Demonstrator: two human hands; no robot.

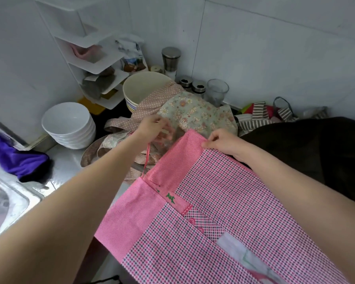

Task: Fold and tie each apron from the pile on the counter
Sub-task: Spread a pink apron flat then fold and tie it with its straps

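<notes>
Two hands: both up at the pink checked apron's [223, 201] far edge.
Right hand [221, 141]: pinching the top corner, pinning it taut.
Left hand [156, 128]: fingers curled, seemingly pinching the thin pink strap [147, 158]; blurred, hard to say.
Apron: on the tabletop [66, 167], long axis from 5 o'clock to 11, top towards the pile.
Pile: floral apron [195, 113] at 12 o'clock, awaiting its turn.
</notes>
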